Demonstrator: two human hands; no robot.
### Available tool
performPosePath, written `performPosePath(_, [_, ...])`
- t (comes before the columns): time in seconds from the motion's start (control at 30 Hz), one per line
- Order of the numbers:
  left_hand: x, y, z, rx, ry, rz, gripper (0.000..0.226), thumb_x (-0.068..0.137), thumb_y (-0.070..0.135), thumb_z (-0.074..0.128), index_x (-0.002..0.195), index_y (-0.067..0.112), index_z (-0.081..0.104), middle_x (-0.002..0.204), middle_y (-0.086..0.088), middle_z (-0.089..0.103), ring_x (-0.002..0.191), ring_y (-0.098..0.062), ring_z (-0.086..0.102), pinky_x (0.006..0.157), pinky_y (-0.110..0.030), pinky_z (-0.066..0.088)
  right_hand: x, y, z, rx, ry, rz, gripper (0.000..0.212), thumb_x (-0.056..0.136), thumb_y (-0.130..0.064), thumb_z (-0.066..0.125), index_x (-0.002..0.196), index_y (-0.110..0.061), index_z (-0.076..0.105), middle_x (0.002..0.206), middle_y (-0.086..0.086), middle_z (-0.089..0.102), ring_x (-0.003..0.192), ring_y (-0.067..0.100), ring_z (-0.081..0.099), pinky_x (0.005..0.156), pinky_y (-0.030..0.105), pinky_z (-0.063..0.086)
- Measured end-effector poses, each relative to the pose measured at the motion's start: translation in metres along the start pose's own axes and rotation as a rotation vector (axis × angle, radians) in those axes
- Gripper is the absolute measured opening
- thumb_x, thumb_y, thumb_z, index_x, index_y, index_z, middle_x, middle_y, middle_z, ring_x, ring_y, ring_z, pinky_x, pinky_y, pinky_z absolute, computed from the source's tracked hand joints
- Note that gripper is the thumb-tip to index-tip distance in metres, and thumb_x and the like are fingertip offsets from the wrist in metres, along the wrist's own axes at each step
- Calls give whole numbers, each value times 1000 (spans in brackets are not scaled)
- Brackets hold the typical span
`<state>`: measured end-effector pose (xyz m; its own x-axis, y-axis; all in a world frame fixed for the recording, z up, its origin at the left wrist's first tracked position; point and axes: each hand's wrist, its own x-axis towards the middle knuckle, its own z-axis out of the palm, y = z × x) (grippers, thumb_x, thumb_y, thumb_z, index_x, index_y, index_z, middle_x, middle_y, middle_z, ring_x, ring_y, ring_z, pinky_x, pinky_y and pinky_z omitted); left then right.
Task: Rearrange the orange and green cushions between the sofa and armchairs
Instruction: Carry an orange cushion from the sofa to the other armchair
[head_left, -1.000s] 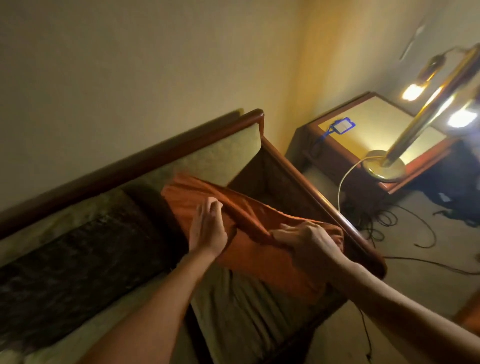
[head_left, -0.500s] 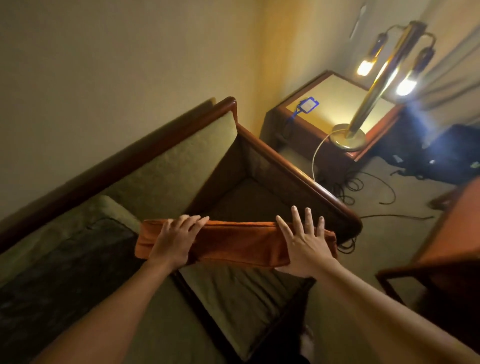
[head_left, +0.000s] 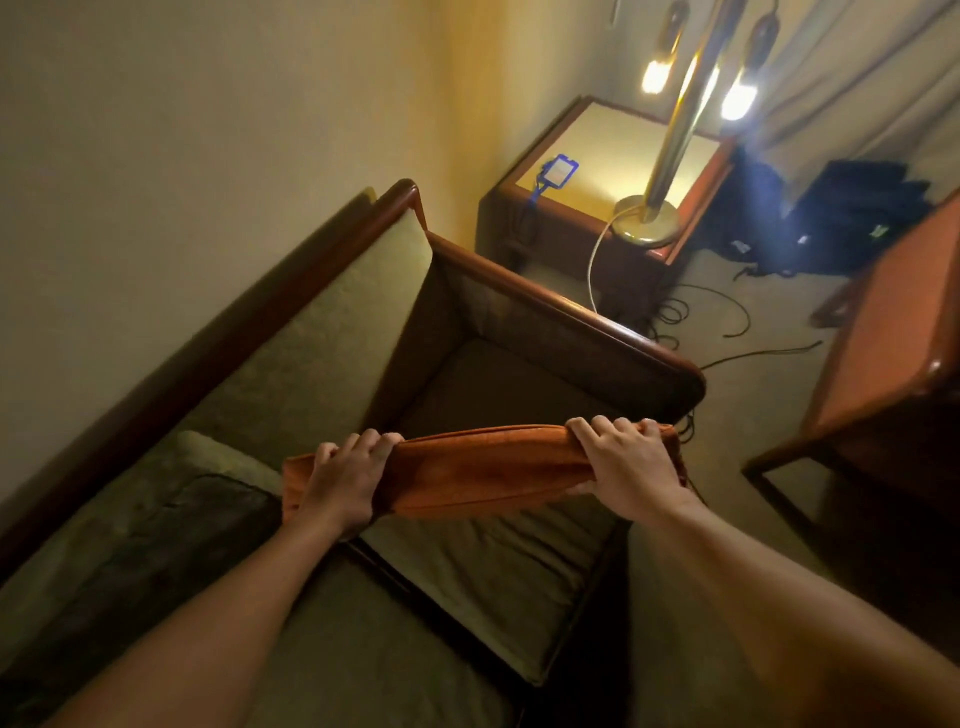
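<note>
An orange cushion (head_left: 483, 470) hangs edge-on above the sofa's right-hand seat, lifted clear of it. My left hand (head_left: 345, 475) grips its left end and my right hand (head_left: 626, 467) grips its right end, fingers curled over the top edge. Below lies the olive green sofa (head_left: 322, 338) with its wooden frame and armrest (head_left: 597, 325). A dark green cushion (head_left: 130, 530) leans against the backrest at the left. An armchair (head_left: 893, 332) with an orange side stands at the right edge.
A wooden side table (head_left: 613, 150) in the corner carries a lit brass lamp (head_left: 670, 140) and a blue-edged card (head_left: 558, 169). Cables (head_left: 727, 322) trail over the carpet beside it. Dark bags (head_left: 852, 218) sit by the curtain. A wall runs behind the sofa.
The orange cushion came off the sofa's back corner and toward me, turning edge-on. My hands went from flat against it to gripping its ends. The view swung right.
</note>
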<state>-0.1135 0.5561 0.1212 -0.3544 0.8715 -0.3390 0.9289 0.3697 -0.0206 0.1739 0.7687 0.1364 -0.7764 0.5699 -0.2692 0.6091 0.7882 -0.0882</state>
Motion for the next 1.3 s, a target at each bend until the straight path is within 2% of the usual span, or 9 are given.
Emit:
performPosePath(0.17, [14,7,-31,-4,-51,21,84,71,20,74,142,29,31,132,6,45,123,-19,45,98,-43,34,-20,13,-38,35,-58,-65,57,84,-59,60,129,-32,41,111,-5,61,103,21,60,93,53,40])
performPosePath(0.3, [43,46,-70,71,-139,122,82,72,26,76,139,33,30,131,9,46,125,-17,47,97,-43,36,-52,45,-58,82,-73,-29,41,89,-52,58,122,-30,51,100,-6,63,94,20,62,90,49,45])
performPosePath(0.43, [71,125,-104,132,-211,267,86,70,41,83,139,33,32,135,8,47,126,-19,47,96,-43,38,-103,100,-62,130,-106,73,27,91,-48,56,115,-35,54,93,-9,65,90,16,63,84,43,50])
performPosePath(0.53, [82,194,-119,129,-180,364,87,66,43,84,135,37,32,132,10,48,123,-18,48,98,-43,39,-153,146,-71,97,-109,123,32,94,-49,50,123,-35,52,98,-5,68,91,17,66,82,40,50])
performPosePath(0.63, [88,269,-134,172,-113,472,89,65,45,84,136,34,31,133,8,47,121,-20,49,97,-44,41,-207,199,-84,-2,-136,199,47,99,-50,40,142,-32,39,114,3,67,100,22,64,86,39,46])
performPosePath(0.73, [96,347,-157,189,-63,592,85,65,47,84,131,30,33,132,5,48,122,-23,50,96,-46,41,-258,262,-93,-65,-124,270,52,101,-48,34,151,-34,27,123,6,65,107,26,64,91,39,46])
performPosePath(0.83, [104,428,-190,157,-14,659,80,64,44,85,126,30,36,126,4,52,119,-25,52,96,-49,41,-295,340,-101,-109,-94,364,55,99,-54,32,151,-40,20,129,7,63,113,28,61,95,40,44])
performPosePath(1.03, [119,564,-245,147,95,690,84,65,43,85,133,29,37,126,3,54,120,-25,52,99,-53,37,-355,464,-136,-73,-21,447,53,99,-55,32,150,-45,19,135,5,59,119,27,58,100,42,41])
performPosePath(1.3, [127,651,-273,69,200,703,74,71,49,80,130,29,40,119,4,58,116,-21,55,100,-50,39,-387,560,-175,-108,58,446,67,89,-69,17,150,-43,22,132,1,60,117,22,57,102,47,38])
